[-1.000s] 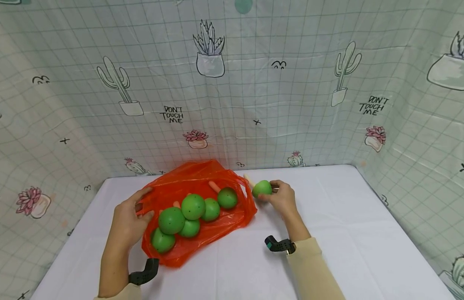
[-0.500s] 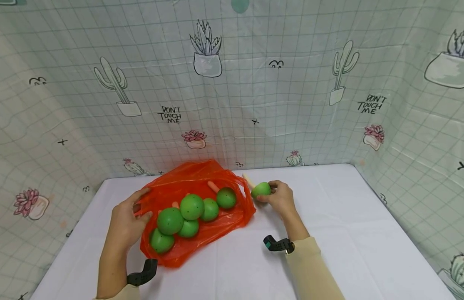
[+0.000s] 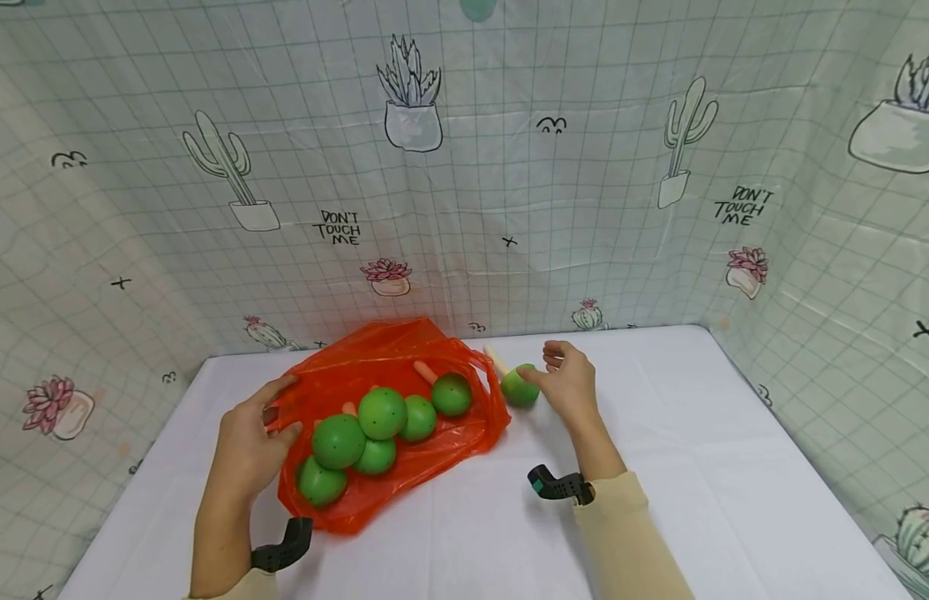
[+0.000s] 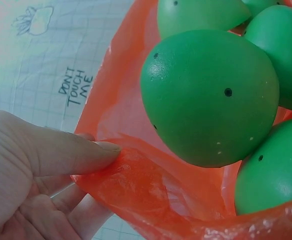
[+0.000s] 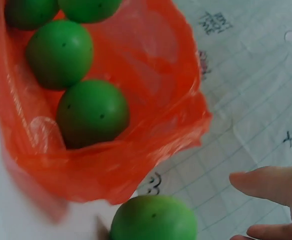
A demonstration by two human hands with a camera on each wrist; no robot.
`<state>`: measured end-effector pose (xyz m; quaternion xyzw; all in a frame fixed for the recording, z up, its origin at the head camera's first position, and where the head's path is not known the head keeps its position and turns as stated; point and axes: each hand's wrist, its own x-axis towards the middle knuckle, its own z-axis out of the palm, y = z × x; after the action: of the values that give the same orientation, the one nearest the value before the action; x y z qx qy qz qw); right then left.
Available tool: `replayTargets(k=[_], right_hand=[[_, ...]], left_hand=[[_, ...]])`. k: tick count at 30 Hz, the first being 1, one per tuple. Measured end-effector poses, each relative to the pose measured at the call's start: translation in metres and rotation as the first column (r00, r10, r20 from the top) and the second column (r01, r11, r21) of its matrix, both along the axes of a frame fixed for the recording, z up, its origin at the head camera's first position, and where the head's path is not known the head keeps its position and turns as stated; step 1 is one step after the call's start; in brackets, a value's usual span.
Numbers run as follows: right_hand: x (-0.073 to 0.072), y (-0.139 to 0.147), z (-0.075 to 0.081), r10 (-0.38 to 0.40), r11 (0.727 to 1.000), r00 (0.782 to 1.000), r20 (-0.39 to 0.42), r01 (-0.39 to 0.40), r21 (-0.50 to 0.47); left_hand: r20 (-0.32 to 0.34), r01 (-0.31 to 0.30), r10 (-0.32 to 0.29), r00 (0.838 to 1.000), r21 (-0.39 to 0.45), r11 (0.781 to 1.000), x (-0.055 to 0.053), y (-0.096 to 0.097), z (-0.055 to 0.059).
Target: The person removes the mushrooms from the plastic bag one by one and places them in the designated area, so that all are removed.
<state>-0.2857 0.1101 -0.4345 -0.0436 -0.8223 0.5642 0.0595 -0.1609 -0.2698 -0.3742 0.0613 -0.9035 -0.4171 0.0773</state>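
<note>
My left hand (image 3: pixel 247 446) pinches the left edge of a red plastic bag (image 3: pixel 385 343) between thumb and fingers, as the left wrist view shows. Inside the gaping bag lie several green maracas (image 3: pixel 339 442) with black-dotted round heads; some handles peek out behind them. Another green maraca (image 3: pixel 517 388) rests on the table just right of the bag, its pale stick handle (image 3: pixel 496 358) pointing away. Beside that one, my right hand (image 3: pixel 572 387) has its fingers spread apart and holds nothing. The right wrist view shows a gap between the thumb (image 5: pixel 263 184) and the maraca.
A white cloth covers the table (image 3: pixel 681 433), with bare surface to the right and in front. Behind and at both sides hangs a checked curtain (image 3: pixel 471 192) printed with cacti. Each wrist wears a black camera mount (image 3: pixel 557 486).
My right hand has let go of the maraca at the bag's right and drawn back slightly to the right. My left hand keeps its hold on the bag.
</note>
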Motion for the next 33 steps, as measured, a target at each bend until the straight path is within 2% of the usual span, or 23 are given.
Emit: replayTargets(k=[5,16,24,33], right_hand=[[0.009,-0.005,0.018,0.004,1.000,0.996,-0.093,-0.005,-0.010],[0.037,-0.033,0.049,0.108,0.992,0.963,-0.245,-0.120,-0.032],[0.051,-0.055,0.055,0.177,0.981,0.934,-0.311,-0.191,-0.016],[0.061,-0.076,0.051,0.243,0.964,0.905,-0.350,-0.266,-0.021]], left_hand=[[-0.003,-0.002,0.002,1.000,-0.007,1.000,0.000,0.000,0.000],[0.002,-0.007,0.007,1.000,-0.012,1.000,0.000,0.000,-0.001],[-0.002,-0.005,0.005,1.000,-0.005,1.000,0.000,-0.001,-0.001],[-0.014,0.000,0.000,1.000,0.002,1.000,0.000,-0.001,-0.001]])
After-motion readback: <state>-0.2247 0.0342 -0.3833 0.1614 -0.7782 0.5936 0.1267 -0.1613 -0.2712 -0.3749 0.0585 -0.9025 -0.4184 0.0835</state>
